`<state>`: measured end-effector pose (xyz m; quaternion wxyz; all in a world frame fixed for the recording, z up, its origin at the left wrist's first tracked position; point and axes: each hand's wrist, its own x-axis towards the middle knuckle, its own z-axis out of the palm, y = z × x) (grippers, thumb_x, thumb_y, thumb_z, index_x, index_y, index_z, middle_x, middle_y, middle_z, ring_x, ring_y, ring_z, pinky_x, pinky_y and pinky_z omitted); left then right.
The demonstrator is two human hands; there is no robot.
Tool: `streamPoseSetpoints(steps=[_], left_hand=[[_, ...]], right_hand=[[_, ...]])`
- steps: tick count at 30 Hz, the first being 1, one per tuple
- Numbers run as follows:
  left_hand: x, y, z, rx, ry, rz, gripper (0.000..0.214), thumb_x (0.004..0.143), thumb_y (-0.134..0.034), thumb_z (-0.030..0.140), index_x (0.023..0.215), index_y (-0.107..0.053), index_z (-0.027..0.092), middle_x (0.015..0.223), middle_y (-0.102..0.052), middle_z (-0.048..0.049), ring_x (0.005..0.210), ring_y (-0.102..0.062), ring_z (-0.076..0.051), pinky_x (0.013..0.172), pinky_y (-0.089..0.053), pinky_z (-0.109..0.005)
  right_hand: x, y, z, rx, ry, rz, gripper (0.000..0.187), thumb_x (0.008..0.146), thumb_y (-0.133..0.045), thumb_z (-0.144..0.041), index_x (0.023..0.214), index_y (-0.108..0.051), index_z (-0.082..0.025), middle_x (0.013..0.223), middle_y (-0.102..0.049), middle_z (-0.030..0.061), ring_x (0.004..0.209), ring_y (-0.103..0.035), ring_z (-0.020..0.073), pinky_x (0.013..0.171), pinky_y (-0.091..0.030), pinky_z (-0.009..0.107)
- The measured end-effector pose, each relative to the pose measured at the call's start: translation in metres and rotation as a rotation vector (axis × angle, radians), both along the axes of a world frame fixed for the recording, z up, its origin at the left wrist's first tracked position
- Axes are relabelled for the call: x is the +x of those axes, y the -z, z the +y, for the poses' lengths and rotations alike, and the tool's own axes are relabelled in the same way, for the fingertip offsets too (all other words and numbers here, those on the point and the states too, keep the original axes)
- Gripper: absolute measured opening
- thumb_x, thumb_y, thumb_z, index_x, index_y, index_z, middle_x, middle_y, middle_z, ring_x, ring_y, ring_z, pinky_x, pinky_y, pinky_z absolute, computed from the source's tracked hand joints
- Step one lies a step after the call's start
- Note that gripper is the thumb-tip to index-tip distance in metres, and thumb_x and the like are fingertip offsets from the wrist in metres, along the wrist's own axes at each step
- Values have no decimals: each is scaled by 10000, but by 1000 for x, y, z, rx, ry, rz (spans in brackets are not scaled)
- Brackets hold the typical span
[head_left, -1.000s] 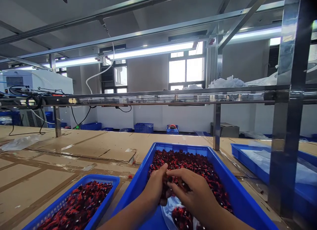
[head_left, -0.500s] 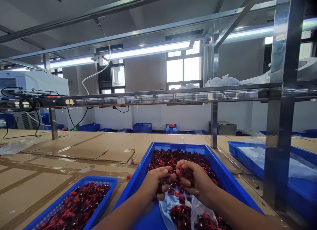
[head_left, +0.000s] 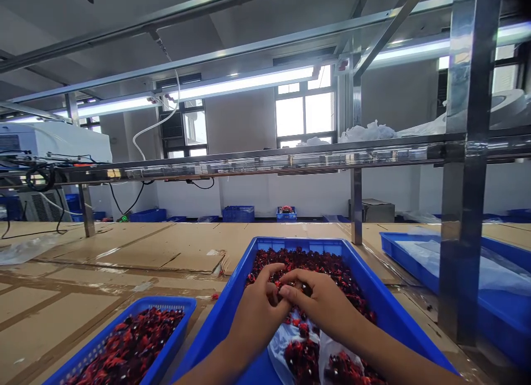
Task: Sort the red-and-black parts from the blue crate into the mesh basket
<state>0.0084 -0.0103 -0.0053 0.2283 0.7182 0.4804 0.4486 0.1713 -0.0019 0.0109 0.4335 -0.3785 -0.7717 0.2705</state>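
My left hand (head_left: 262, 305) and my right hand (head_left: 321, 299) meet above a large blue tray (head_left: 202, 332) in the head view. Their fingers are curled, and the fingertips touch or nearly touch. Whatever small thing is pinched there is hidden by the fingers. Beneath and beyond them lies a heap of small glossy red-and-black pieces (head_left: 305, 258), their exact kind unclear. Nearer me in the same tray, white plastic sheeting (head_left: 279, 346) carries more clumps of these pieces (head_left: 302, 357).
To the left stands a smaller blue basket (head_left: 188, 313) full of similar red-and-black pieces. Another blue tray (head_left: 388, 246) with white sheeting sits at the right, behind a metal post (head_left: 456, 235). Cardboard (head_left: 161, 249) covers the table, and a metal shelf (head_left: 249, 165) crosses above it.
My hands have come together from slightly apart; the right hand has turned so its back faces me, and its fingertips now meet those of the left. The view has shifted slightly.
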Motion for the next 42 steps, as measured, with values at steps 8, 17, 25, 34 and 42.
streamPoseSetpoints(steps=[8, 17, 25, 34, 42], left_hand=[[-1, 4, -1, 53, -11, 66, 602, 705, -580, 148, 1287, -504, 285, 709, -605, 55, 629, -547, -141, 591, -358, -220], [-2, 8, -2, -87, 62, 20, 187, 840, -523, 296, 982, -617, 219, 556, -551, 50, 501, -465, -121, 471, -266, -215], [-4, 16, 8, -210, 94, -153, 204, 806, -586, 394, 858, -575, 197, 602, -538, 46, 518, -419, -97, 485, -269, -203], [-4, 10, 12, -706, 110, -550, 699, 765, -299, 837, 1045, -516, 234, 577, -475, 53, 374, -370, -91, 350, -152, -177], [-5, 8, 9, -764, 215, -613, 809, 722, -208, 901, 1134, -502, 270, 642, -491, 34, 399, -378, -75, 348, -169, -149]], right_hand=[[0, -2, -5, 145, 54, -146, 127, 742, -724, -209, 832, -771, -285, 685, -695, -23, 614, -596, 163, 560, -405, 249], [-2, 4, -9, 463, -1, -97, 223, 817, -694, -182, 1034, -710, -232, 742, -631, -1, 665, -586, 145, 633, -432, 250], [1, 4, -10, 591, 1, -119, 185, 862, -632, -206, 1040, -679, -215, 803, -650, 27, 714, -586, 152, 666, -422, 267], [-10, 16, -3, -884, -257, 537, 243, 810, -451, -411, 775, -548, -190, 714, -521, -21, 403, -348, 59, 319, -83, 189], [-26, 36, 1, -485, -203, 313, 196, 778, -698, -352, 802, -574, -202, 572, -592, -48, 485, -505, 96, 452, -354, 191]])
